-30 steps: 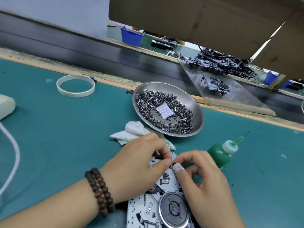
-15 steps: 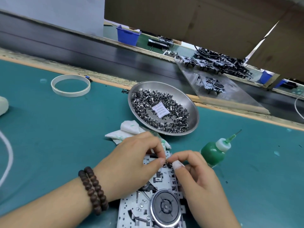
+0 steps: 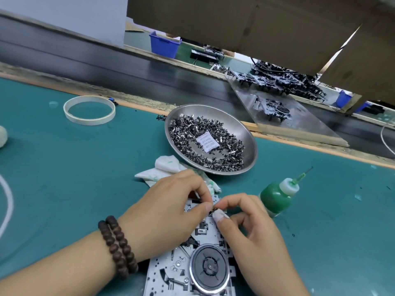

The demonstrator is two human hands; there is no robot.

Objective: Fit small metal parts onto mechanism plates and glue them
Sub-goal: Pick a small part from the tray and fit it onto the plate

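fingertips of both your hands meet over the far end of the mechanism plate (image 3: 205,229), which lies flat on the green surface (image 3: 74,178) right under them. your left hand (image 3: 168,212) pinches thumb against forefinger, and your right hand (image 3: 250,227) does the same, its thumb tip wrapped in white tape; between the two pinches sits a small dark metal part (image 3: 214,208), touching or almost touching the plate. which hand truly carries it you cannot tell from here.

judging by this, you are at the fitting step for this plate: the part is not visibly seated, and no glue has gone on, since the green glue bottle (image 3: 276,198) stands untouched just past your right fingers, needle tip pointing away. beyond both hands the steel dish (image 3: 250,146) holds a heap of loose parts (image 3: 192,133), so plenty of fitting looks left. a stained wipe (image 3: 166,167) lies just beyond your left fingers.

hard to read: the seat the part goes into is hidden under your fingertips, the plate's near end is cut off at the picture's bottom edge, and the part itself is too small to make out its shape.
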